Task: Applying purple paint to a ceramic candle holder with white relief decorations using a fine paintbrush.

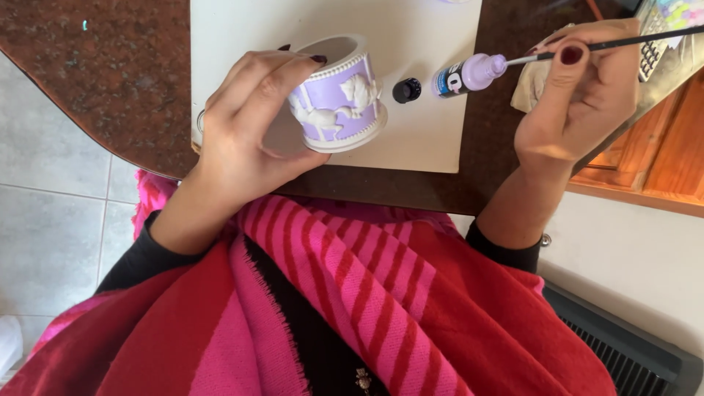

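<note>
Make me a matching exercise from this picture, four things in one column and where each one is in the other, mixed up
Things:
1. round pot
2. paintbrush
3. black cap
4. paint bottle

Places:
A. lying on its side, nozzle at the brush tip
B. loose on the cream sheet
C. in the left hand
D. in the right hand

Pairs: 1-C, 2-D, 3-B, 4-A

Lilac paint bottle (469,75), dark label, lying on white sheet (425,132).
</note>
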